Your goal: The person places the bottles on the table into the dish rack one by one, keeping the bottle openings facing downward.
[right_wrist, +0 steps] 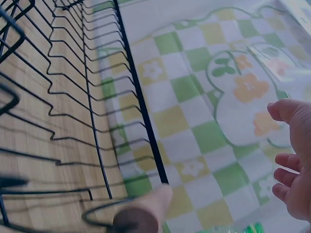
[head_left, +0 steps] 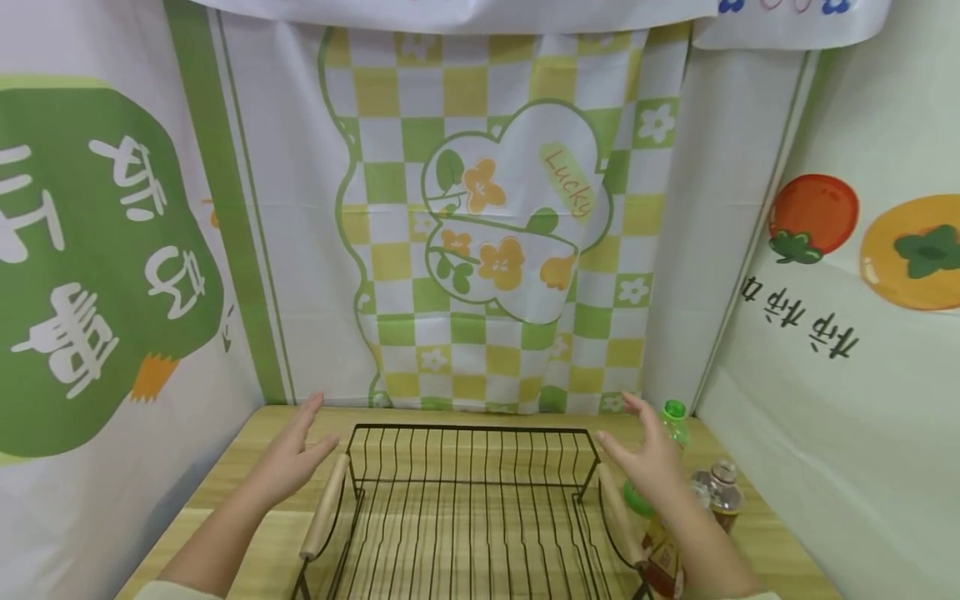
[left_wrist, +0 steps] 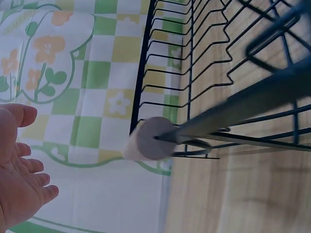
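Note:
A black wire rack (head_left: 471, 429) with wooden handles stands on the wooden table. My left hand (head_left: 291, 460) is raised beyond and left of the left handle (head_left: 326, 510), thumb apart from the fingers. On the other side my right hand (head_left: 651, 463) hovers near the right handle (head_left: 621, 517), its thumb and fingers spread. Neither hand holds anything. In the left wrist view the left hand (left_wrist: 22, 182) is apart from the handle's round end (left_wrist: 156, 138). The right wrist view shows the right hand (right_wrist: 297, 162) likewise clear of the rack, fingers slightly bent.
Behind the right forearm stand a green-capped bottle (head_left: 675, 427), a clear bottle with dark contents (head_left: 724, 493) and a bottle with a dark red lower part (head_left: 663, 568), partly hidden. Printed cloth (head_left: 495, 358) hangs behind the wooden table (head_left: 217, 500) and on both sides.

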